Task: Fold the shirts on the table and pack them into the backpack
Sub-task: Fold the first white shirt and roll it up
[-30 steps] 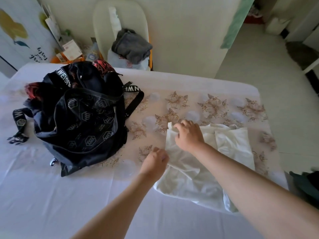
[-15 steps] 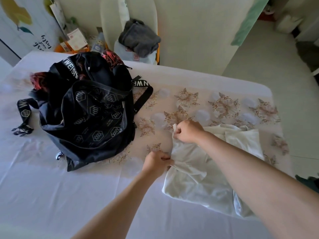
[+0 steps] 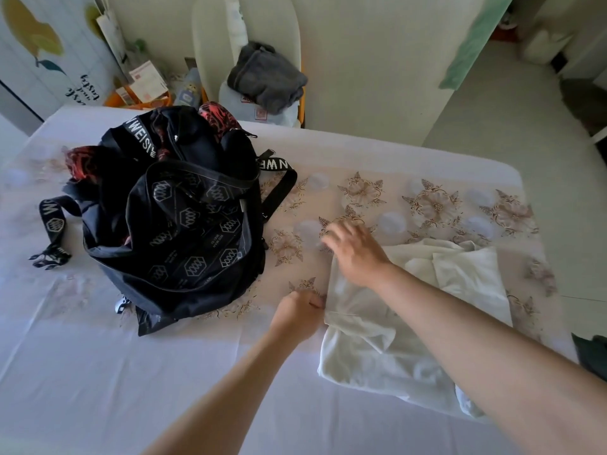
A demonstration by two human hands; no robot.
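Observation:
A white shirt (image 3: 368, 333) lies partly folded on the right half of the table (image 3: 98, 372). My left hand (image 3: 300, 315) pinches the shirt's left edge near its middle. Above it, my right hand (image 3: 353, 254) lies flat on the shirt's far left corner, fingers spread and blurred. A black backpack (image 3: 177, 231) with white logo print stands open at the left. Red and black patterned cloth (image 3: 213, 116) pokes out of its top.
A cream chair (image 3: 210, 37) behind the table carries a grey garment (image 3: 266, 77). Papers and boxes (image 3: 147, 80) are piled at the back left. A dark cloth (image 3: 591, 353) shows at the right edge. Tiled floor (image 3: 509, 110) lies to the right.
My right hand has opened from a fist on the shirt's far corner to a flat spread palm. My left hand keeps its pinch on the left edge. The view has shifted slightly.

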